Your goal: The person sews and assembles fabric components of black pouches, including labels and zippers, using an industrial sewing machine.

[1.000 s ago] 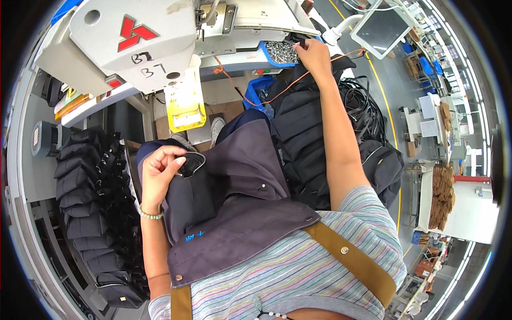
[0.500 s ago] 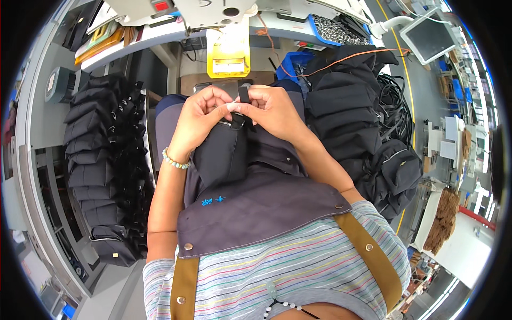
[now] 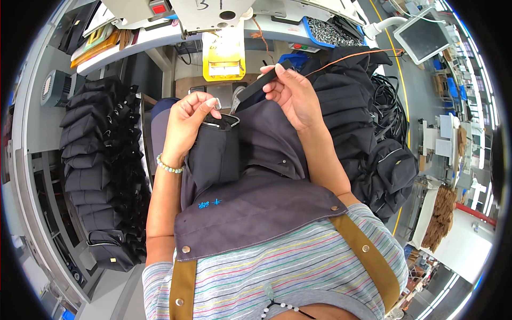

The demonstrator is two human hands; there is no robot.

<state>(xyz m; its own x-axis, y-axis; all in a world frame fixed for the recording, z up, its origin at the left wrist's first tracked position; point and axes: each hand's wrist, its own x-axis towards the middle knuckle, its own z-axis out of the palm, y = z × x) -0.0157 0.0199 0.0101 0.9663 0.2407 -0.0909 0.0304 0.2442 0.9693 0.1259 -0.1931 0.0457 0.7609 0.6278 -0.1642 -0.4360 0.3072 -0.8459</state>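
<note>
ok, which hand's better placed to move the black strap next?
Probably the right hand: it pinches the black strap, while the left hand is occupied with a small shiny piece near the open black pouch.

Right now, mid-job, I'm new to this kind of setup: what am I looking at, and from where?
There's no robot here: these are a person's bare hands, seen from a camera worn on the head, looking down. Its wide lens bends straight edges. The left hand pinches a small metal piece by the mouth of an open black pouch; the right hand holds a black strap. Ahead, on the white tabletop, a blue tray holds many metal bits. Black bags are piled on both sides.
</note>
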